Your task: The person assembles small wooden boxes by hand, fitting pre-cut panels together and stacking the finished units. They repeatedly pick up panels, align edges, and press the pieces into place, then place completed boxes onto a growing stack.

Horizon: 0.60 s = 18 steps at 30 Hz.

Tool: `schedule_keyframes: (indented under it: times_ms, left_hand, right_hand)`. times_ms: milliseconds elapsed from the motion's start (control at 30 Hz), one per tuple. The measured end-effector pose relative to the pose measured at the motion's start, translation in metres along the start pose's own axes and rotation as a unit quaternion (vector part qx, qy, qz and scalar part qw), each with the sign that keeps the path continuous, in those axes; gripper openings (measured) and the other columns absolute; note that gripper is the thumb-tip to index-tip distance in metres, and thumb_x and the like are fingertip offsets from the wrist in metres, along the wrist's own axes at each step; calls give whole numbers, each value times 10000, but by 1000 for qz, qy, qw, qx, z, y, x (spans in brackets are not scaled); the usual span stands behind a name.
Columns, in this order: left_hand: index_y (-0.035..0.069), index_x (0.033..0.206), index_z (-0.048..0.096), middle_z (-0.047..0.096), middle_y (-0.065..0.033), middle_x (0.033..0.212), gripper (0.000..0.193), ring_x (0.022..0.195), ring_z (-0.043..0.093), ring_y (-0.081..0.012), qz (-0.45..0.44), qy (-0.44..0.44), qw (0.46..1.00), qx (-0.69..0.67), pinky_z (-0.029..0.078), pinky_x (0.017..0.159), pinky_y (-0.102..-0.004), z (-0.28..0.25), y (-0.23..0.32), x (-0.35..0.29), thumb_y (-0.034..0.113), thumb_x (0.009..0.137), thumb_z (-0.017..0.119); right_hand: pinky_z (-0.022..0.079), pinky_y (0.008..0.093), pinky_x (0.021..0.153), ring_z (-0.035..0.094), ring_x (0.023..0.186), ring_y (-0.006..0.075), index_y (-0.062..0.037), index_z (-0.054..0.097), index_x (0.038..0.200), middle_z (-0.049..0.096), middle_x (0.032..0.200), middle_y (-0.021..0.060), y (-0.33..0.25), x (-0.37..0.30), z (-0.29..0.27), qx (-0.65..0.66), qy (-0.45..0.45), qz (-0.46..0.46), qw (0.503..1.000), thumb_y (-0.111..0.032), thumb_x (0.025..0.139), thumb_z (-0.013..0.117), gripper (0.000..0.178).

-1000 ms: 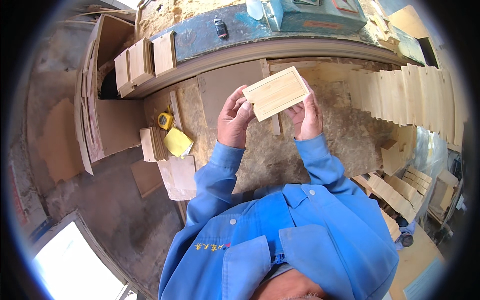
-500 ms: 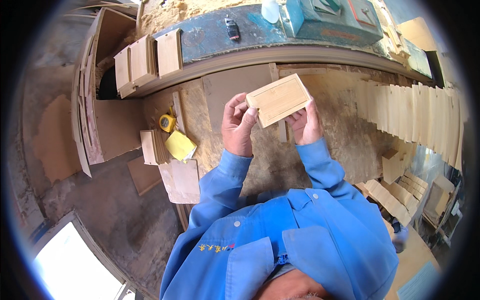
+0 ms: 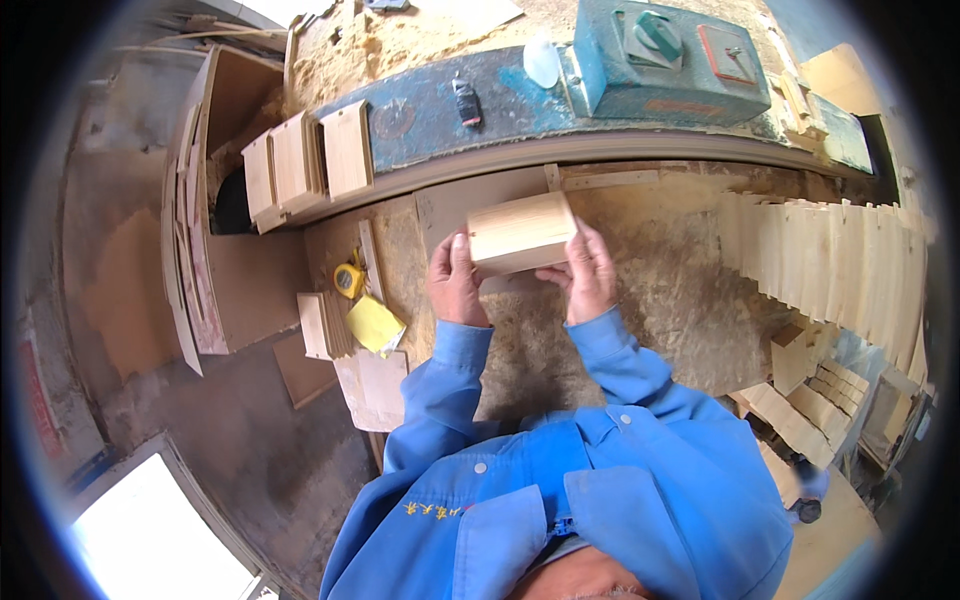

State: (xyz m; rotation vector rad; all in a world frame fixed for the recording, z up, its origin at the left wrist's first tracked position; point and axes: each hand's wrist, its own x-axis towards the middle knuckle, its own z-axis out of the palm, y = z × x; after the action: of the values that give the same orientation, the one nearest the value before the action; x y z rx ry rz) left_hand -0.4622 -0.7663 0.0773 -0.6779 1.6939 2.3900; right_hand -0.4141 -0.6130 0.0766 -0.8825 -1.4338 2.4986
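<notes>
A small pale wooden box [image 3: 522,232] is held up in front of my chest, over the brown work surface. A broad smooth face and a long narrow side of it show, slightly blurred. My left hand [image 3: 457,280] grips its left end, thumb on the near face and fingers mostly hidden behind. At the right end, my right hand [image 3: 585,272] closes on the lower corner, with some fingertips under the box. Whatever lies on its far side is out of sight.
Left of my arm lie a yellow tape measure [image 3: 348,280], a yellow pad [image 3: 376,325] and a small stack of wooden pieces [image 3: 322,326]. Wooden panels [image 3: 297,160] lean on the blue bench [image 3: 430,125]. A long row of boards [image 3: 835,245] stands at the right.
Both hands have brought the box slightly lower and left and tilted it. Its framed, recessed face has turned out of view; a plain face and a thick side now show.
</notes>
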Motion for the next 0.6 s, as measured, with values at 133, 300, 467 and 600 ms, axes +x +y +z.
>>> schedule_keyframes:
  times_ms: [133, 300, 467, 600]
  left_hand:
    - [-42, 1302, 601, 677, -125, 1175, 567, 1011, 691, -228, -49, 3, 997, 51, 586, 866, -340, -13, 10, 21, 464, 1046, 576]
    - [-72, 1345, 587, 671, -148, 1183, 600, 1020, 682, -230, 26, -23, 993, 111, 570, 920, -354, -1, 10, 35, 429, 1020, 641]
    - [-54, 1341, 605, 667, -135, 1212, 523, 1041, 652, -181, 75, 6, 993, 92, 562, 917, -318, 18, 1, 53, 309, 984, 725]
    - [-61, 1299, 630, 694, -121, 1137, 515, 1001, 660, -171, 87, 30, 989, 116, 556, 899, -307, 23, -1, 60, 311, 965, 753]
  right_hand:
    - [620, 341, 735, 719, 832, 216, 9, 460, 1428, 663, 1151, 169, 15, 13, 13, -23, -28, 28, 999, -356, 1039, 618, 557]
    - [612, 408, 827, 725, 955, 319, 36, 394, 1459, 636, 1138, 205, 17, 43, 29, -9, -16, -29, 999, -393, 1020, 645, 663]
    - [618, 403, 796, 730, 923, 319, 24, 398, 1445, 630, 1110, 210, 10, 69, 41, 1, 1, -27, 1000, -384, 1028, 633, 630]
    - [626, 397, 747, 740, 874, 323, 22, 426, 1396, 637, 1069, 197, 8, 75, 43, -5, 4, -29, 1000, -367, 1030, 635, 573]
